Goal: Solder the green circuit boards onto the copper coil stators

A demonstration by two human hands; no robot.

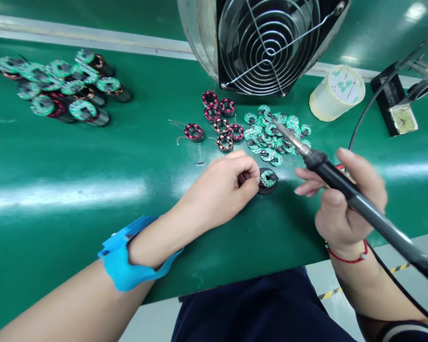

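My left hand (231, 183) is closed in a pinch at the left edge of a small round green circuit board (268, 178). What its fingertips hold is hidden. The board lies in a round black base (267, 191) on the bench. Across my right hand (349, 204) rests a soldering iron (337, 183) with a black grip, held with its metal tip pointing up and left. That tip hangs over a pile of loose green round boards (271, 135). Several copper-wound stators (221, 126), some red and some golden, sit just beyond my left hand.
A fan with a wire guard (269, 47) stands at the back. To its right are a roll of tape (337, 92) and a soldering iron stand (395, 102) with a sponge. Stators with boards attached (67, 85) cluster at the far left. The iron's cable (365, 107) runs along the right.
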